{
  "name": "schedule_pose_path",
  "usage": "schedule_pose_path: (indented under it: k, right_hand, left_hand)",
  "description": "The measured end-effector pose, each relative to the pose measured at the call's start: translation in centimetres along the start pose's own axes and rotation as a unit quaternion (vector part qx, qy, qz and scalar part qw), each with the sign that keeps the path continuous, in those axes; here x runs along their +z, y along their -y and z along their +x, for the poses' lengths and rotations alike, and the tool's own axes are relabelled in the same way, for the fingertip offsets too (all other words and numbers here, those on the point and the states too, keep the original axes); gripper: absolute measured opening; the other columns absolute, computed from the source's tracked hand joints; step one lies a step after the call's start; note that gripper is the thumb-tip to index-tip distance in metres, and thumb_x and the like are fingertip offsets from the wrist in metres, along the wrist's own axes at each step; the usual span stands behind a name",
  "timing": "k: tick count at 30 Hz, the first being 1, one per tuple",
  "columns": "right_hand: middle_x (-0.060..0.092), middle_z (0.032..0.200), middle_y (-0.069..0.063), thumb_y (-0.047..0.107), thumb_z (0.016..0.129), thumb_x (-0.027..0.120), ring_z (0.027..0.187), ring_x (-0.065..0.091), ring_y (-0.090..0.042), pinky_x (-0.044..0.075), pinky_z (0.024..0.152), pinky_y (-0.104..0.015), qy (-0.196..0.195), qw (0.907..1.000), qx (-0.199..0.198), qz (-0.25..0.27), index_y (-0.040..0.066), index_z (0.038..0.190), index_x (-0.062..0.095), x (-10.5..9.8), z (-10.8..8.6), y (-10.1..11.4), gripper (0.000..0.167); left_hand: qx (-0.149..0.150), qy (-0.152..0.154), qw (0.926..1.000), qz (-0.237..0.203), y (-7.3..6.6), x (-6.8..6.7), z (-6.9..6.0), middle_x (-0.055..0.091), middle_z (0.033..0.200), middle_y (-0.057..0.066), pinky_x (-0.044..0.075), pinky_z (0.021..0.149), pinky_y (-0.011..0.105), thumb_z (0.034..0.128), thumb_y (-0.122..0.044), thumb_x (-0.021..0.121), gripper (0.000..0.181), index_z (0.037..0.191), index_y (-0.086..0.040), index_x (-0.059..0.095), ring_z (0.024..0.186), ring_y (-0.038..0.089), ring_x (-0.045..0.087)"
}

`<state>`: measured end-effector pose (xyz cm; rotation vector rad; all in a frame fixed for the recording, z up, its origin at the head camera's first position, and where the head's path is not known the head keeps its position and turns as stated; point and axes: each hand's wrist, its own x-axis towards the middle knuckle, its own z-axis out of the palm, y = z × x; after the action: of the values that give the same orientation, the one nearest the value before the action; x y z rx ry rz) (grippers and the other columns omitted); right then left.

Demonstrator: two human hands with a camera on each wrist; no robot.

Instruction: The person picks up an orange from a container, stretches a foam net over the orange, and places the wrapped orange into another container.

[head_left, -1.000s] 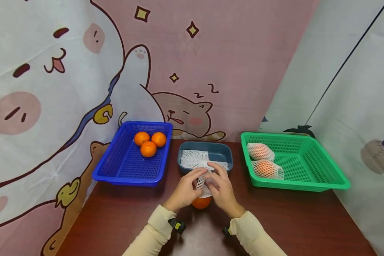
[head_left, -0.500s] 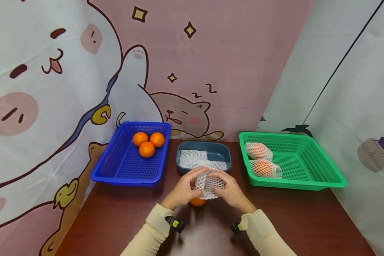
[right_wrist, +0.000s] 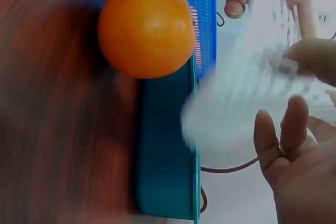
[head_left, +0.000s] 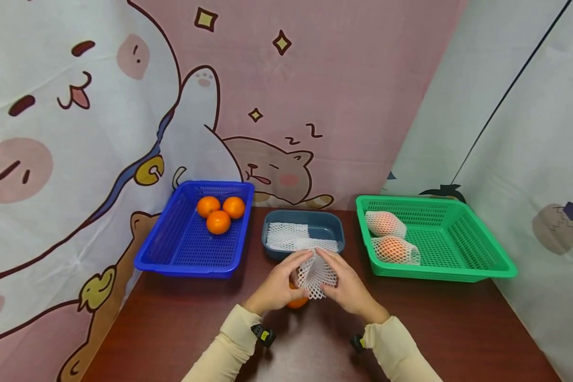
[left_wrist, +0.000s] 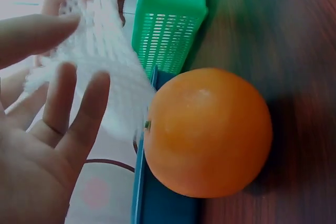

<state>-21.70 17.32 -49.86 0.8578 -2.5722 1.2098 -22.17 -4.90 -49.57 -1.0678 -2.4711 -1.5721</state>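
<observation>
A white foam fruit net [head_left: 317,277] is stretched out between both hands above the table. My left hand [head_left: 278,285] holds its left side, and my right hand [head_left: 352,286] grips the right side with thumb and fingers. In the left wrist view the foam net [left_wrist: 113,77] looks blurred, its mesh spread around the fingers. Just beneath the hands an orange [head_left: 297,303] rests on the table, partly covered by the net and left hand in the head view. Both wrist views show this orange [right_wrist: 147,30] bare and apart from the net.
A blue basket [head_left: 191,268] with 3 oranges [head_left: 218,222] stands at the left. Behind the hands, a dark teal tub [head_left: 331,220] contains flat foam nets [head_left: 286,236]. At the right, a green basket [head_left: 444,273] holds two net-wrapped oranges [head_left: 395,249].
The net has been pulled wider and now opens between the hands. My right hand has shifted a little to the right, away from the left hand. The orange stays on the table.
</observation>
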Motion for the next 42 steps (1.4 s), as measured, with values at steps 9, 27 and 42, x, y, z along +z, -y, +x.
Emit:
schedule_pose_path:
  k: [9, 27, 42]
  right_hand:
    - [0.047, 0.142, -0.010, -0.007, 0.070, 0.077, 0.126, 0.047, -0.029, 0.043, 0.098, -0.048, -0.011, 0.9961, 0.035, -0.080, 0.015, 0.149, 0.040, -1.3, 0.3, 0.6, 0.090]
    - [0.047, 0.142, -0.010, -0.007, 0.068, 0.076, 0.127, 0.047, -0.028, 0.039, 0.102, -0.049, -0.033, 0.9970, 0.021, -0.067, 0.011, 0.148, 0.042, -0.7, -0.1, 0.1, 0.088]
    - [0.047, 0.143, -0.010, -0.011, 0.068, 0.075, 0.127, 0.047, -0.028, 0.040, 0.101, -0.049, -0.032, 0.9973, 0.024, -0.062, 0.010, 0.147, 0.042, 0.0, -0.3, -0.1, 0.088]
  left_hand:
    - [0.013, -0.070, 0.9930, 0.094, 0.4, 0.2, -1.2, 0.043, 0.142, 0.006, 0.049, 0.084, 0.038, 0.0678, -0.012, 0.088, 0.078, 0.138, -0.015, 0.054, 0.102, 0.023, 0.056]
    - [-0.130, -0.020, 0.9829, 0.129, 4.2, 2.3, -3.0, 0.044, 0.141, 0.014, 0.040, 0.097, 0.053, 0.0661, -0.027, 0.090, 0.086, 0.141, -0.016, 0.050, 0.121, 0.033, 0.045]
    - [-0.138, -0.047, 0.9849, 0.094, 5.1, 2.8, -3.5, 0.056, 0.127, 0.003, 0.044, 0.095, 0.044, 0.0662, -0.021, 0.091, 0.081, 0.137, -0.013, 0.053, 0.111, 0.021, 0.054]
